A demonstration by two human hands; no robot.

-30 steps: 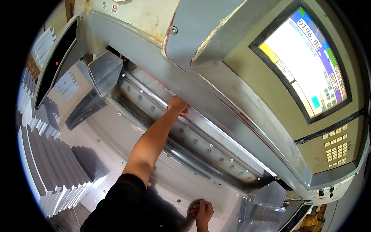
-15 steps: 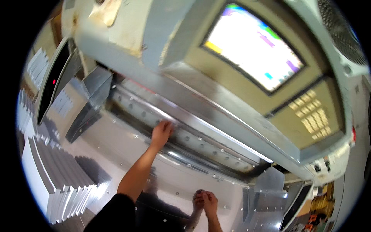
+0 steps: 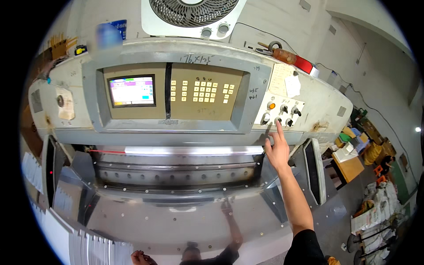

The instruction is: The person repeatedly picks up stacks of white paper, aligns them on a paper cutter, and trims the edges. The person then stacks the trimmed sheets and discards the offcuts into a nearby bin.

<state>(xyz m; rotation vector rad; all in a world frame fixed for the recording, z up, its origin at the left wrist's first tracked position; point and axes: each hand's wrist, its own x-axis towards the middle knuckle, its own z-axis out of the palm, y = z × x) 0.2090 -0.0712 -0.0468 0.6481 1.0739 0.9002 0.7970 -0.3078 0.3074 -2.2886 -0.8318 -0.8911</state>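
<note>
My right hand (image 3: 277, 152) reaches up to the switch panel (image 3: 264, 106) of a large grey machine, which looks like a paper cutter. Its index finger is stretched onto or just in front of a dark round button (image 3: 278, 120). The thumb stands apart, the other fingers are partly bent, and nothing is held. Dark fingers (image 3: 140, 257) at the lower edge could be my left hand or its reflection in the shiny metal table (image 3: 154, 225). Their grip is too dim to make out. A long white strip (image 3: 194, 151) with a red line lies across the machine's opening.
Stepped stacks of white sheets (image 3: 99, 249) stand at the lower left. Black upright guards (image 3: 314, 172) flank the opening. Above are a lit screen (image 3: 132, 91), a keypad (image 3: 205, 92) and a fan (image 3: 194, 15). A wooden table (image 3: 349, 167) and a person (image 3: 387, 163) are at the far right.
My left hand has drawn back from the machine's opening. My right hand has risen from low over the table to the switch panel. The view has levelled and shifted.
</note>
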